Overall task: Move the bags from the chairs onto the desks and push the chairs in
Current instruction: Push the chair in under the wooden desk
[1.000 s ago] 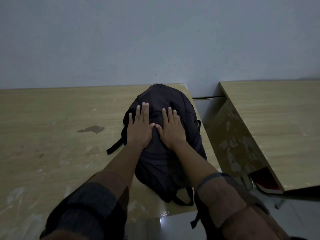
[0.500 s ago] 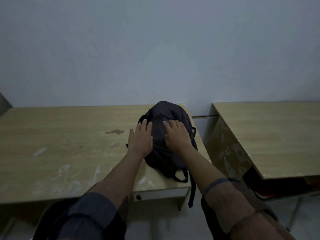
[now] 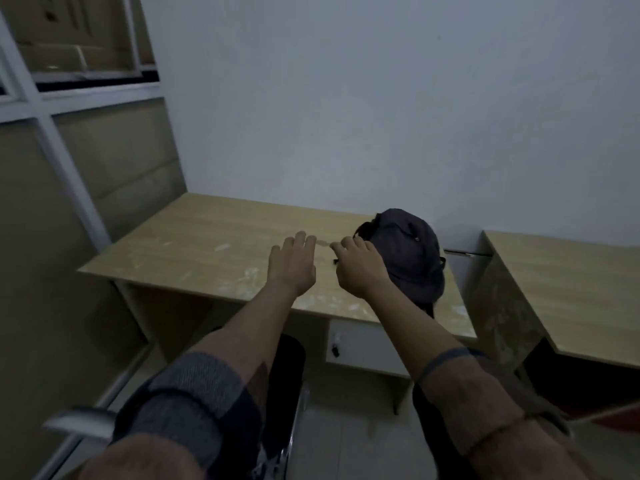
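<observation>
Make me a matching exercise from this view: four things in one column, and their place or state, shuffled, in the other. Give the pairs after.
Things
1. backpack
2. left hand
3. chair
4. second desk

Places or states
A. fingers extended, holding nothing, above the desk
B. at the right, apart from the first desk
C. dark, on the desktop near its right end
D. in front of the desk, below the arms, not pushed in

Pairs: 1-C, 2-A, 3-D, 4-B
</observation>
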